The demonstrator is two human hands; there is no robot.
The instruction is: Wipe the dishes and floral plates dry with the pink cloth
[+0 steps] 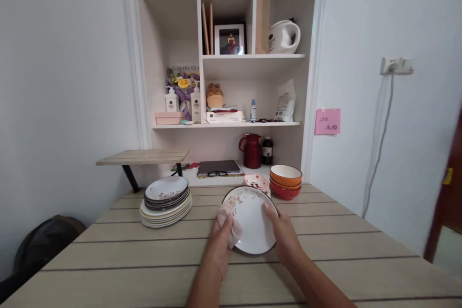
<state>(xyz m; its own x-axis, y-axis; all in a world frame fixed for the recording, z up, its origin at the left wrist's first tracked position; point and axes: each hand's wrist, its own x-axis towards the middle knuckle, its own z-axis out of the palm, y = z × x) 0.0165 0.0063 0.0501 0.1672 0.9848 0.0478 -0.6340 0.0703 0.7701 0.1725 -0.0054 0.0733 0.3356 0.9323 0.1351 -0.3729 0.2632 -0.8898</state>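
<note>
A white plate (254,224) with a dark rim and brown floral print is held up, tilted toward me, over the wooden table. My right hand (285,233) grips its right edge, thumb on the face and fingers behind. At the plate's left edge my left hand (219,238) is closed on a pale pink cloth (231,226), which presses against the plate. Left of my hands stands a stack of plates (166,202), floral dark-rimmed ones on top of yellow-rimmed ones. Behind the held plate, partly hidden, are small pink patterned dishes (257,182).
Nested orange and red bowls (286,182) stand at the table's (144,260) back right. A small raised shelf (144,156) is at back left. Behind the table are a red thermos jug (251,151), a dark bottle (267,150) and a laptop (220,167) with glasses (218,173).
</note>
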